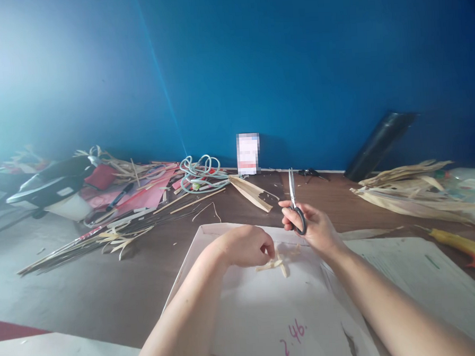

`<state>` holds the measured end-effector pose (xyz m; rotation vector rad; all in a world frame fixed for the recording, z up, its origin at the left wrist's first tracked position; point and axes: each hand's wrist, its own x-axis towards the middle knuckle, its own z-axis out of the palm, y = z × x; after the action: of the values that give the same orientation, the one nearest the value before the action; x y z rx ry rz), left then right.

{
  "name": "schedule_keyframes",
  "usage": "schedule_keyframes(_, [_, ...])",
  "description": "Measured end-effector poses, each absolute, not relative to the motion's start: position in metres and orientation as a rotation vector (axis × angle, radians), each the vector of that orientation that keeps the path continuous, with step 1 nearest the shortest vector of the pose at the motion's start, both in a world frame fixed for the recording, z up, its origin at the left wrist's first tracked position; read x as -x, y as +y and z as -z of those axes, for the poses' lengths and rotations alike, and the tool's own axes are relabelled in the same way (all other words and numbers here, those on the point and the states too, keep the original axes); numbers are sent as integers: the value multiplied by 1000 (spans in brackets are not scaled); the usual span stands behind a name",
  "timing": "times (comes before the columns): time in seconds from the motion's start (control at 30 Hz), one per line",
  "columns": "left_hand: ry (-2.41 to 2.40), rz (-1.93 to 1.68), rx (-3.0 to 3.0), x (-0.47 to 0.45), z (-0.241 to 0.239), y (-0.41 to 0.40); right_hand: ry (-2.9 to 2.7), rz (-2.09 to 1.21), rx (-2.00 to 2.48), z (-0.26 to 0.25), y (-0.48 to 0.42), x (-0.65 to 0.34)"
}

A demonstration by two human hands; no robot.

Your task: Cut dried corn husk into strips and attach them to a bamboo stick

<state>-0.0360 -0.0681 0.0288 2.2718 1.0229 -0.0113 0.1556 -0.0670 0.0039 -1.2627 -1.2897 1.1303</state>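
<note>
My right hand (308, 225) is closed around the black handles of a pair of scissors (292, 190), whose metal blades point up and away from me. Over the far part of a white box or board (264, 309), my left hand (247, 246) bends down with its fingers pinched together. Small pale scraps of dried husk (279, 263) lie on the white surface right at its fingertips. Whatever the pinch holds is hidden by the fingers. Pink handwriting (294, 337) marks the near part of the white surface.
Pale blue cord (203, 174) lies coiled by the blue wall, beside a dried husk leaf (250, 192). Thin sticks (85, 244) and pink paper (150, 190) clutter the left. On the right are more husks (409, 187), a black roll (379, 144) and a yellow tool (466, 243).
</note>
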Motion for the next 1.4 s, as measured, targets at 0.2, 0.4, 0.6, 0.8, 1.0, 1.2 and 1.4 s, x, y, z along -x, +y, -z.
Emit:
schedule_keyframes(0.2, [1107,104,-2188,37,-35,-69,-1297,-1149,1252,-4,-66,-158])
schedule_keyframes(0.4, [1101,87,-2188,35,-30,-68,-1309,-1156,1247,-1,-66,-157])
schedule_keyframes(0.6, [1117,139,-2266,22,-24,-73,-1310,-1159,1258,-1,-65,-157])
schedule_keyframes(0.8, [1173,203,-2333,21,-28,-77,-1319,-1137,1270,-3,-66,-156])
schedule_keyframes(1.0, [1219,223,-2381,23,-31,-78,-1330,-1123,1267,-2,-65,-156])
schedule_keyframes(1.2, [1224,85,-2242,35,-34,-74,-1303,-1136,1271,-2,-66,-155])
schedule_keyframes(1.4, [1197,-125,-2154,44,-39,-66,-1293,-1131,1270,-2,-66,-155])
